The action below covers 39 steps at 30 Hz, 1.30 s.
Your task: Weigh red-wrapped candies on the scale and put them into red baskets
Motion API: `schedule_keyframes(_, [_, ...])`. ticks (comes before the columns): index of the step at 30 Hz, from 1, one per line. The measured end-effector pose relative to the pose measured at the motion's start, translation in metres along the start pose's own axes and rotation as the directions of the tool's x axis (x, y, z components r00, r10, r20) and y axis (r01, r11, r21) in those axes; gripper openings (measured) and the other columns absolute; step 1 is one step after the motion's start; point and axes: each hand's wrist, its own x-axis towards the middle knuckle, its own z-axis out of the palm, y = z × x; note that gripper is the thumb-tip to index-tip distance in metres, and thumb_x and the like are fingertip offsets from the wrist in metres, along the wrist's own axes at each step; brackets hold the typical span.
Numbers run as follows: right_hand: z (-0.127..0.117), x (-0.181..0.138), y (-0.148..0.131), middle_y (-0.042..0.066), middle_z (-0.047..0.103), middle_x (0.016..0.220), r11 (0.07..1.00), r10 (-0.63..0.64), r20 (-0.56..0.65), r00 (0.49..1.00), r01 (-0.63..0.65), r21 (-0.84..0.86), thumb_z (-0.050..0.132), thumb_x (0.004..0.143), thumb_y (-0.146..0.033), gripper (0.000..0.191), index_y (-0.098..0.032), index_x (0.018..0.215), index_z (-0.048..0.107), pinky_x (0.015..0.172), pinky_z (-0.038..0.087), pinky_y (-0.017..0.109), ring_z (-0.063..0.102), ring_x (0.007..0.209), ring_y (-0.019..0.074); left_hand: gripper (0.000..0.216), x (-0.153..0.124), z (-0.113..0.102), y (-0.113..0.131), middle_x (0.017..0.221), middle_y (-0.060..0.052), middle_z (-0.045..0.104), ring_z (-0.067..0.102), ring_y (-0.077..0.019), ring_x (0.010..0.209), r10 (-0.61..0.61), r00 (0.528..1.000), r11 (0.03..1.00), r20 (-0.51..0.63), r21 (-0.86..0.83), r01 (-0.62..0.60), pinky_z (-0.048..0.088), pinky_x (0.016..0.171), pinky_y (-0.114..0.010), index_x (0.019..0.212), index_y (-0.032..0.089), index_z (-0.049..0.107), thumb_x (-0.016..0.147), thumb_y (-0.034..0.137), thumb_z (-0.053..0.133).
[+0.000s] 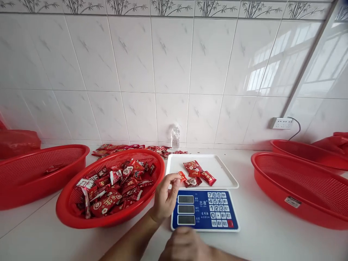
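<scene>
My left hand (166, 195) is at the near left corner of the scale's white tray (228, 177), thumb and fingers closed on a small orange-red candy packet (182, 176). Beside that packet, several red wrapped candies (208, 178) lie together on the tray. The blue keypad panel (203, 210) of the scale faces me, its three displays showing no readable figures. My right hand (187, 246) is smeared by motion in front of the panel's near edge. Its fingers look curled, but whether they hold anything is hidden.
A red basket (62, 208) full of wrapped candies stands to the left, with another red basket (16, 197) beyond it. More red baskets (261, 174) are on the right. Loose packets (108, 148) and a clear plastic bottle (175, 137) are along the tiled wall, where a power socket (282, 123) is mounted.
</scene>
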Motion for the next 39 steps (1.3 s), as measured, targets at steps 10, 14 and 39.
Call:
schedule_keyframes(10, [-0.126, -0.013, 0.080, 0.010, 0.036, 0.145, 0.566, 0.798, -0.175, 0.577, -0.817, -0.112, 0.052, 0.083, -0.061, 0.063, -0.029, 0.136, 0.044, 0.102, 0.037, 0.048, 0.036, 0.132, 0.0288, 0.017, -0.018, -0.004, -0.022, 0.067, 0.001, 0.053, 0.052, -0.0119, 0.058, -0.013, 0.998, 0.987, 0.059, -0.157, 0.022, 0.046, 0.057, -0.022, 0.100, 0.020, 0.055, 0.094, 0.030, 0.043])
schedule_keyframes(14, [-0.119, -0.010, 0.097, 0.008, 0.043, 0.142, 0.583, 0.794, -0.065, 0.604, -0.788, -0.201, 0.051, 0.082, -0.063, 0.062, -0.029, 0.134, 0.049, 0.105, 0.029, 0.050, 0.035, 0.132, 0.0313, 0.017, -0.016, -0.005, -0.022, 0.068, 0.001, 0.055, 0.053, -0.0123, 0.058, -0.032, 0.997, 0.987, 0.071, -0.156, 0.043, 0.045, 0.056, -0.022, 0.100, 0.020, 0.056, 0.093, 0.029, 0.044])
schedule_keyframes(39, [-0.267, -0.182, 0.103, 0.012, 0.064, 0.099, -0.085, 0.627, -0.775, 0.079, -0.982, -0.169, 0.049, 0.079, -0.057, 0.043, -0.021, 0.097, 0.061, 0.060, 0.042, 0.032, 0.060, 0.081, 0.0253, 0.015, -0.015, -0.003, -0.029, 0.069, 0.001, 0.055, 0.053, -0.0128, 0.058, 0.042, 0.995, 0.994, 0.087, -0.099, -0.034, 0.046, 0.056, -0.025, 0.100, 0.022, 0.056, 0.094, 0.024, 0.043])
